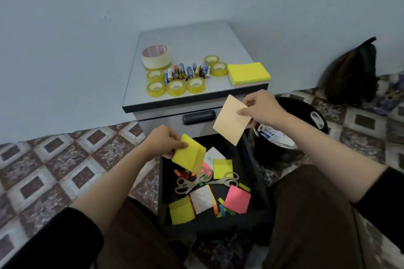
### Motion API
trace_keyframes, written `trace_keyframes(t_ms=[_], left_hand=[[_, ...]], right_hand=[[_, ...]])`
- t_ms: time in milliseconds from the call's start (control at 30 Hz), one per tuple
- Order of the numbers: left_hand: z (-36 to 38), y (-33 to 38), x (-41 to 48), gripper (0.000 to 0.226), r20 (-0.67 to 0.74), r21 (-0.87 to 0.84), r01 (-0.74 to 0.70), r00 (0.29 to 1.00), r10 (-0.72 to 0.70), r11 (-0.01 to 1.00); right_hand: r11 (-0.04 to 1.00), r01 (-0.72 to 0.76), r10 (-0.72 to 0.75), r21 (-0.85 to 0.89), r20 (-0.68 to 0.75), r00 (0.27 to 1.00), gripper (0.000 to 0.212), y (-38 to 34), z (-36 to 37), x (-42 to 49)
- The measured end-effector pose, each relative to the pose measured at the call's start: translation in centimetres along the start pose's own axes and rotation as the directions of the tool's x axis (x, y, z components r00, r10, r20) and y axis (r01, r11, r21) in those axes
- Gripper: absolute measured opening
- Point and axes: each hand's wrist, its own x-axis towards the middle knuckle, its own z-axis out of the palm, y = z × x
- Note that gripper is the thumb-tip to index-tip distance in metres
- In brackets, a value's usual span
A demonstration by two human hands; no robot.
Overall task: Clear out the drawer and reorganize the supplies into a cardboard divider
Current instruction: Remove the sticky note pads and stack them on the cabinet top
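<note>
1. Right hand (260,111): we pinch a peach sticky pad (231,122) by one corner, above the open drawer (256,181).
2. Left hand (162,141): we pinch a yellow sticky pad (189,155) at its edge, over the drawer.
3. Handling, we judge: light, floppy; sheets may fan, so grip the glued edge.
4. Counter (218,35): note stack (248,73).

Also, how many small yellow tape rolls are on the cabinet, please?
6 rolls: four front-left of the batteries, two to their right; another may hide under the large roll.
</note>
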Motion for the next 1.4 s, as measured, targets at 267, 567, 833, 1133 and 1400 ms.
trace_keyframes(t_ms=[267,567,833,1133,1400], left_hand=[[-4.1,7.1,0.7,0.029,0.021,-0.07,-0.217,0.976,0.219,0.974],[-8.5,12.5,4.7,0.013,-0.203,-0.392,-0.233,0.965,0.164,0.89],[-8.2,12.7,7.5,0.007,-0.113,-0.592,-0.147,0.989,0.099,0.793],[-7.5,13.2,7.6,0.014,-0.08,-0.61,-0.136,0.991,0.11,0.781],[-7.3,14.0,8.0,0.015,-0.076,-0.638,-0.125,0.992,0.099,0.76]], right_hand=[[0.946,-0.023,0.081,0.325,-0.169,0.982,0.027,-4.1,-8.0,3.1],[0.879,-0.049,0.221,0.475,-0.313,0.924,0.01,-2.8,-10.7,8.7],[0.864,-0.186,0.316,0.467,-0.216,0.924,0.023,0.8,-7.9,10.5],[0.909,-0.187,0.284,0.372,-0.226,0.932,0.013,1.6,-7.3,11.3],[0.92,-0.185,0.289,0.346,-0.279,0.916,0.013,2.1,-7.3,11.3]])
